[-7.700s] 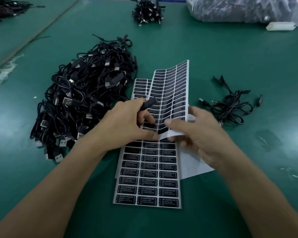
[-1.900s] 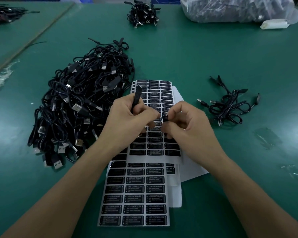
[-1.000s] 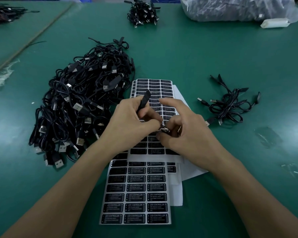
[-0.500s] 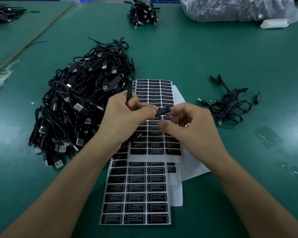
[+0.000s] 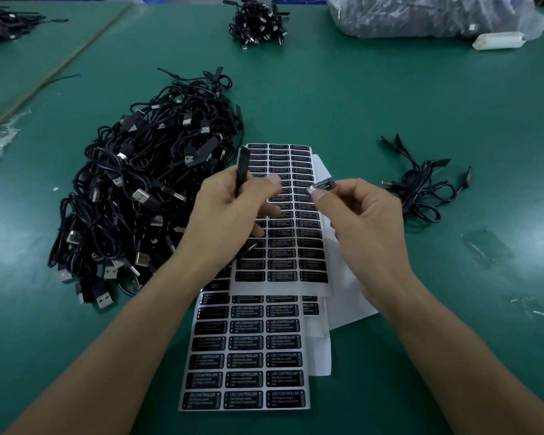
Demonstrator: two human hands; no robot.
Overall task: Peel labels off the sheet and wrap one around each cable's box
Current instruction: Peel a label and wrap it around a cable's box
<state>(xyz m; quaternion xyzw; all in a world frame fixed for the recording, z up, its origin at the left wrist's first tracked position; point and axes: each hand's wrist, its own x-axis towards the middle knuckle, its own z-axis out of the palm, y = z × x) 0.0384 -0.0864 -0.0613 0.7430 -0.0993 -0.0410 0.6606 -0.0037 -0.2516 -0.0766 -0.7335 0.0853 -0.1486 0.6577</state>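
A peeled black label [image 5: 322,185] is pinched between the thumb and forefinger of the right hand [image 5: 368,227], held in the air just right of the left hand [image 5: 230,215]. The left hand's fingers curl round a slim black cable box [image 5: 242,166], which stands up out of the fist, apart from the label. Under both hands lies a label sheet [image 5: 283,246], overlapping a second sheet [image 5: 248,356] nearer the wrists. A large cable pile [image 5: 139,196] sits left of the left hand and a small cable bunch [image 5: 421,189] right of the right hand, all on the green table [image 5: 358,89].
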